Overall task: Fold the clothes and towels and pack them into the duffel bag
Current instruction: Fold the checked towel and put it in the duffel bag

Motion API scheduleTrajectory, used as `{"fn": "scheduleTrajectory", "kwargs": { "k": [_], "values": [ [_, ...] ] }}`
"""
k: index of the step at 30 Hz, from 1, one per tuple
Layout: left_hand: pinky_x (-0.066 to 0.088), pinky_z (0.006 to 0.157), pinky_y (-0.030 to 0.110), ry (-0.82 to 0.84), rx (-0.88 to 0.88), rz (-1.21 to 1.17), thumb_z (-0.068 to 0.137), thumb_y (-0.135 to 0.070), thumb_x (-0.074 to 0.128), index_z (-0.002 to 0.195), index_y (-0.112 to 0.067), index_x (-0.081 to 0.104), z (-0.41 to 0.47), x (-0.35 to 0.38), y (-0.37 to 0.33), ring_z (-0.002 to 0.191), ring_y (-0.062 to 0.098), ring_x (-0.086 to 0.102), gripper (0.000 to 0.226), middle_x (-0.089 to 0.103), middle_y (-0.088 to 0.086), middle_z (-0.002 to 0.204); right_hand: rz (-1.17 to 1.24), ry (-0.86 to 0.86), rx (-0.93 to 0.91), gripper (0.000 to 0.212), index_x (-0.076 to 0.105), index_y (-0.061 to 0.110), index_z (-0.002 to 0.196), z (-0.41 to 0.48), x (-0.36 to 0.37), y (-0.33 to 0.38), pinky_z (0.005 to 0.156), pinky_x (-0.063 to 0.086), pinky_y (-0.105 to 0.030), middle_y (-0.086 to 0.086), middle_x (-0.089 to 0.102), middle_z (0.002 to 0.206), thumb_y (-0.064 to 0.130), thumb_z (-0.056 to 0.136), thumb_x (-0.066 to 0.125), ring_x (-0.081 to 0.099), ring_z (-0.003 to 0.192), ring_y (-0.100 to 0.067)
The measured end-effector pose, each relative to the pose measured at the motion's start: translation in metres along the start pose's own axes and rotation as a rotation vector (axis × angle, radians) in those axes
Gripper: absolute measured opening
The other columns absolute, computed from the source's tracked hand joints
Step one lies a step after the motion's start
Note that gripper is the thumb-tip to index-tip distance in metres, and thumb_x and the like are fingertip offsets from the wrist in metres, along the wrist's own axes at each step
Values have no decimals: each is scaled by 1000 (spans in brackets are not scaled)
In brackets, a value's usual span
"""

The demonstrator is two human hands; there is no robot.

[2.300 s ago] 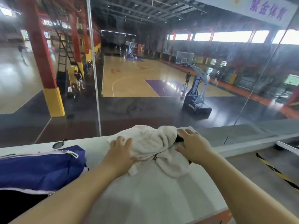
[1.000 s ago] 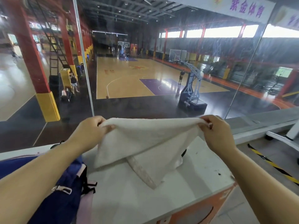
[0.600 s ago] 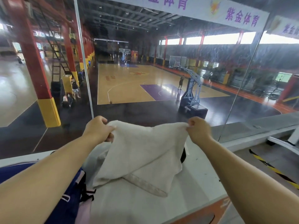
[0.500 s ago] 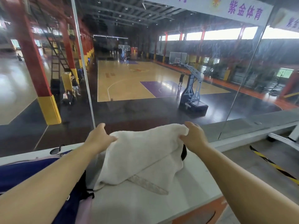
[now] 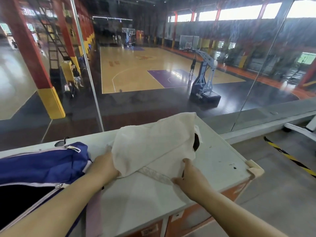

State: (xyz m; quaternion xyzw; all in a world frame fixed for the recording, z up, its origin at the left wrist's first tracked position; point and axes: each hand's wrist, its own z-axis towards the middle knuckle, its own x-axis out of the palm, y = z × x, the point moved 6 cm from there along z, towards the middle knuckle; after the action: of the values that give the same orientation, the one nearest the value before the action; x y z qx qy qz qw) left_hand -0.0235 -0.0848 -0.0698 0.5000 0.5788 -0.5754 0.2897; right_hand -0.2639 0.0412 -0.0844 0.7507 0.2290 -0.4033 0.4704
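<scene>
A white towel [image 5: 153, 144] lies spread on the white tabletop [image 5: 222, 161], its far edge near the glass. My left hand [image 5: 104, 165] holds the towel's near left edge, with the fingers hidden under the cloth. My right hand [image 5: 189, 178] pinches the near right corner by the woven band. The blue duffel bag [image 5: 42, 165] sits at the left with its zip open and a dark inside showing. A dark object [image 5: 196, 142] peeks out from under the towel's right side.
A glass wall [image 5: 153, 65] rises right behind the table, with a basketball court below. The table's right corner [image 5: 254, 170] has a padded guard. Beyond it, the floor carries yellow-black tape [image 5: 289, 156]. A pale pink cloth [image 5: 93, 212] hangs by the bag.
The towel, held up in the air by its top corners, has come down onto the table. Both hands moved from the far edge to the near edge and took hold there.
</scene>
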Motion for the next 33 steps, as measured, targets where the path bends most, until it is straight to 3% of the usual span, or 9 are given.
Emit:
{"fn": "scheduleTrajectory", "kwargs": {
  "k": [3,6,9,16,23,26,28,30,33],
  "values": [
    [48,75,32,-59,18,7,78,-20,63,133,-20,39,-6,-9,-1,95,29,60,60,63,10,108,18,41,-57,73,14,25,143,-1,7,4,76,45,-30,-3,55,104,24,87,61,56,93,-21],
    [54,66,34,-80,38,-156,78,-17,63,116,-27,52,-15,-18,0,80,25,62,42,62,6,97,34,-1,-116,59,25,28,138,-4,2,5,63,42,-24,5,48,81,18,90,57,51,73,-13],
    [46,57,27,-191,114,-282,81,-16,63,95,-27,59,-24,-41,-5,72,17,62,18,64,1,87,98,-113,-181,43,35,29,129,-12,-27,9,59,43,-21,-2,58,82,18,92,56,55,71,-13],
    [39,68,24,-430,266,-432,81,-29,69,88,-25,67,-39,-113,-21,79,8,57,8,66,-9,85,195,-455,-305,24,55,22,113,-21,-124,17,58,37,-6,9,56,77,12,91,56,53,71,-4],
    [43,57,21,-444,222,-715,80,-23,72,104,-17,68,-53,-166,-41,83,19,60,25,66,4,97,294,-587,-364,21,60,18,112,-31,-208,46,59,34,-2,3,59,91,11,93,55,55,82,-12],
    [51,80,32,-332,256,-676,70,-11,79,131,-14,52,-61,-174,-48,102,25,55,67,57,7,121,366,-624,-363,19,63,20,103,-39,-231,54,52,37,-1,5,59,87,8,93,52,51,72,-2],
    [45,98,45,-268,284,-565,60,-8,85,141,-16,39,-67,-175,-50,116,29,49,93,50,6,133,440,-653,-358,19,66,18,102,-43,-240,58,61,41,-7,3,62,89,8,92,52,55,75,-8],
    [42,102,48,-209,303,-521,53,-9,88,144,-18,33,-72,-173,-50,118,28,50,107,48,4,137,485,-665,-355,20,67,15,102,-46,-243,60,75,44,-21,4,62,87,7,92,52,57,80,-13],
    [51,91,38,-88,319,-551,43,-6,90,144,-18,31,-77,-166,-48,109,24,57,118,53,2,127,496,-675,-341,21,68,12,106,-50,-240,60,80,41,-25,4,63,88,7,91,54,57,87,-15]
  ]
}}
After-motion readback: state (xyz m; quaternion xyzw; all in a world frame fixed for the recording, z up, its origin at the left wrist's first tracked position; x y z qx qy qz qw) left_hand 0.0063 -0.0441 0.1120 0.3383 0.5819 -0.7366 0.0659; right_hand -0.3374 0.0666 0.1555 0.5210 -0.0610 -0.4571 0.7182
